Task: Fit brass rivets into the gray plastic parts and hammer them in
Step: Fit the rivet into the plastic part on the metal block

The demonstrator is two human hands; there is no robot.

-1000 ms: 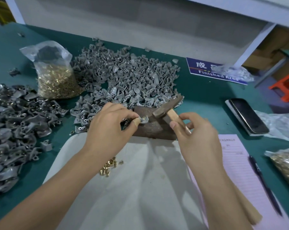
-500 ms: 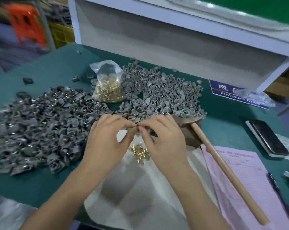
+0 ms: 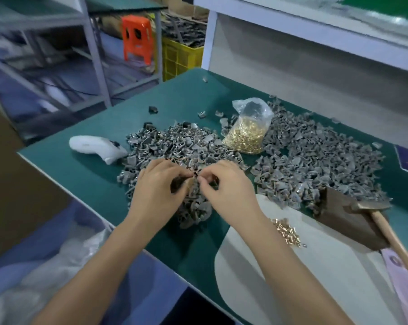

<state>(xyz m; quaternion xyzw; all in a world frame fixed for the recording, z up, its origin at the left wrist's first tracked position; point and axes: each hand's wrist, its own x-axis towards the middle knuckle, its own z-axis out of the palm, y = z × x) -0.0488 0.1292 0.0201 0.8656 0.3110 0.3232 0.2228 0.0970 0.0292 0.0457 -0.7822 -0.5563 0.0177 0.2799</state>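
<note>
I see my left hand [image 3: 159,188] and right hand [image 3: 226,185] with fingertips pinched together on one small gray part [image 3: 193,184] between them. The hammer [image 3: 371,207] lies well off to the right — nearer my right hand.

On the worktop [image 3: 179,102], the bag of rivets [image 3: 246,134] stands behind, between two heaps of plastic parts [image 3: 315,156]. Both hands meet over the left heap [image 3: 170,146]. Loose rivets [image 3: 288,232] lie right of them, the hammer [image 3: 383,214] farther right.
</note>
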